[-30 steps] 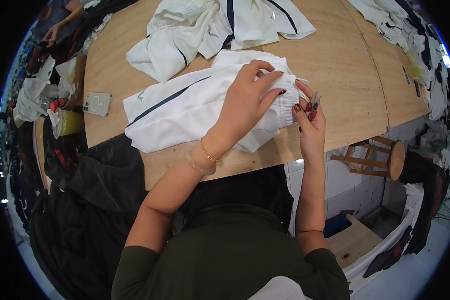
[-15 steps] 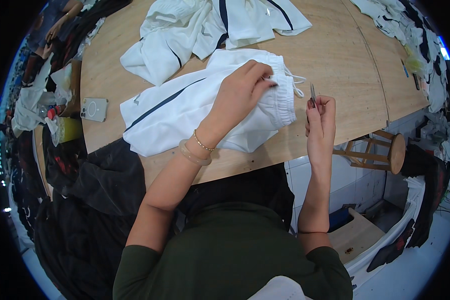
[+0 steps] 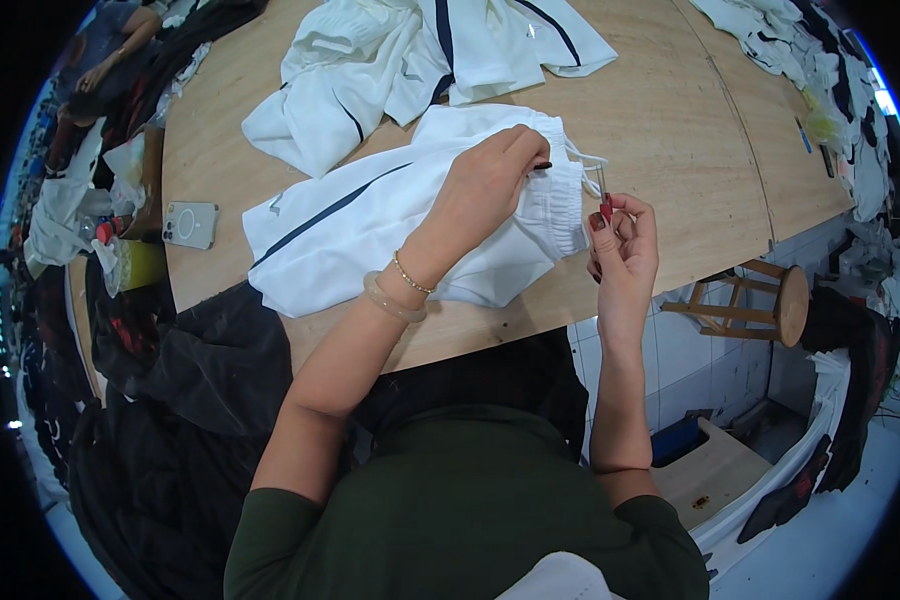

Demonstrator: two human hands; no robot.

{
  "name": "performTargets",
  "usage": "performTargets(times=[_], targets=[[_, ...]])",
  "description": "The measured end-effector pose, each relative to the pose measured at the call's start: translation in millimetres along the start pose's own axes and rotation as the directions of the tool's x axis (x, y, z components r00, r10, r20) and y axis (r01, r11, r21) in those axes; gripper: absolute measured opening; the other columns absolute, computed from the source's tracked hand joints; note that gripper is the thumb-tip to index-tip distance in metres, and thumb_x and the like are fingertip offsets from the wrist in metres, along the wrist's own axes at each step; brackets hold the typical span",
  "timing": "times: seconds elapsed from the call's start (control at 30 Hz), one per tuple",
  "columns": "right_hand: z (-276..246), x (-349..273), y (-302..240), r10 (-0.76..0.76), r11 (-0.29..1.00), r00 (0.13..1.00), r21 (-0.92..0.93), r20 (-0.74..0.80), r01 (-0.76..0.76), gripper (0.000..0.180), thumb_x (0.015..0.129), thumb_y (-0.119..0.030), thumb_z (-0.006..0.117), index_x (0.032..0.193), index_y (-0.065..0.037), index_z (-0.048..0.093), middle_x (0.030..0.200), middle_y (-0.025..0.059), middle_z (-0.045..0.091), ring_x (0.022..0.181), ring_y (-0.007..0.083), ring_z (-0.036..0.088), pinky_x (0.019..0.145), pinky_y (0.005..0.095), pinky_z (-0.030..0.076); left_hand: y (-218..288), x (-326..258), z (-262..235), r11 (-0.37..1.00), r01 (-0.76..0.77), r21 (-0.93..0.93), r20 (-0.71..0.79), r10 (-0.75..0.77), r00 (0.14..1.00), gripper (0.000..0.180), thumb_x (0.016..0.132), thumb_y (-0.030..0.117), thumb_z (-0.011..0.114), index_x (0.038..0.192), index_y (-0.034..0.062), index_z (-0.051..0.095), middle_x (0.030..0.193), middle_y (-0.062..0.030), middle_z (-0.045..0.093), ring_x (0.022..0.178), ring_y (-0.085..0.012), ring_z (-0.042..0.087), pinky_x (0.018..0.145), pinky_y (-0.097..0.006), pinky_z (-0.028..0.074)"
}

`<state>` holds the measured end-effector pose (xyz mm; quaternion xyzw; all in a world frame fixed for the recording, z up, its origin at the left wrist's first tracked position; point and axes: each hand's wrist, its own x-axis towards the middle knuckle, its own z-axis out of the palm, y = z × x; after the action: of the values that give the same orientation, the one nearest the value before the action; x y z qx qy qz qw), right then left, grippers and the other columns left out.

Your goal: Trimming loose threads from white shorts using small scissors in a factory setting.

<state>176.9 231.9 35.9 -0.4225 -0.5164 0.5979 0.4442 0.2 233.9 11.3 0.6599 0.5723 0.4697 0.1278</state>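
White shorts [image 3: 330,240] with a dark stripe lie on the table, their gathered waistband [image 3: 567,205] toward the right and a white drawstring [image 3: 592,160] hanging out of it. My left hand [image 3: 480,185] is over the shorts beside the waistband, thumb and fingers pinched together; what they pinch is too small to make out. Just right of the waistband, my right hand [image 3: 625,240] is closed on a slim pointed metal tool [image 3: 602,180], which looks like thread snips. Its tip points away from me, close to the drawstring.
More white garments with dark stripes [image 3: 400,60] lie farther back on the wooden table [image 3: 670,130]. A phone [image 3: 190,225] rests at the left edge, near a yellow drink cup [image 3: 140,262]. A wooden stool [image 3: 792,305] stands at the right. Another person's arm [image 3: 120,50] shows far left.
My right hand has moved slightly left, bringing the metal tool up to the drawstring and waistband. My left hand has shifted slightly, and its fingers are drawn closer together.
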Motion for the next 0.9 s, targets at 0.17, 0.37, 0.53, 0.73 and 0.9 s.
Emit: performTargets(times=[0.17,0.37,0.53,0.73,0.9], targets=[[-2,3,7,-0.016,1.000,0.999,0.008,-0.033,0.016,0.023,0.090,-0.005,0.058,0.110,-0.001,0.047,0.092,0.0041,0.059,0.083,0.0058,0.054,0.074,0.0183,0.044,3,4,-5,1.000,-0.013,0.014,0.060,0.012,0.998,0.011,0.078,0.002,0.063,0.089,0.0031,0.059,0.089,-0.0068,0.057,0.075,-0.0238,0.059,0.065,-0.032,0.048],[-2,2,8,0.041,0.998,0.999,0.049,-0.030,-0.040,0.024,0.088,-0.004,0.059,0.109,-0.001,0.047,0.092,0.0033,0.059,0.082,0.0050,0.054,0.071,0.0162,0.043,-1,5,4,1.000,-0.010,0.023,0.086,0.008,0.996,0.010,0.076,0.004,0.066,0.085,0.0048,0.063,0.091,-0.0058,0.056,0.076,-0.0216,0.060,0.066,-0.031,0.048],[-5,3,15,0.024,1.000,1.000,0.018,-0.004,-0.024,0.026,0.086,0.000,0.061,0.108,-0.001,0.047,0.093,0.0042,0.060,0.078,0.0044,0.055,0.066,0.0160,0.043,-2,8,7,0.999,0.021,0.031,0.070,-0.023,0.997,0.009,0.075,0.002,0.065,0.083,0.0030,0.062,0.089,-0.0055,0.056,0.076,-0.0212,0.059,0.066,-0.030,0.048],[1,2,23,-0.070,0.998,0.995,-0.014,-0.074,0.069,0.025,0.086,-0.002,0.063,0.106,-0.001,0.048,0.091,0.0035,0.061,0.071,0.0040,0.053,0.059,0.0173,0.043,-2,8,4,0.974,0.193,-0.121,0.071,-0.186,0.980,0.009,0.081,-0.002,0.060,0.090,0.0006,0.059,0.085,-0.0060,0.061,0.077,-0.0167,0.061,0.068,-0.027,0.049],[-2,3,29,-0.051,0.999,0.996,0.006,-0.076,0.052,0.023,0.087,-0.004,0.062,0.105,-0.002,0.049,0.090,0.0030,0.060,0.073,0.0032,0.054,0.054,0.0154,0.039,-9,8,6,0.895,0.279,-0.347,0.101,-0.260,0.960,0.018,0.081,-0.003,0.059,0.098,0.0035,0.062,0.088,-0.0032,0.061,0.081,-0.0134,0.060,0.071,-0.025,0.050]])
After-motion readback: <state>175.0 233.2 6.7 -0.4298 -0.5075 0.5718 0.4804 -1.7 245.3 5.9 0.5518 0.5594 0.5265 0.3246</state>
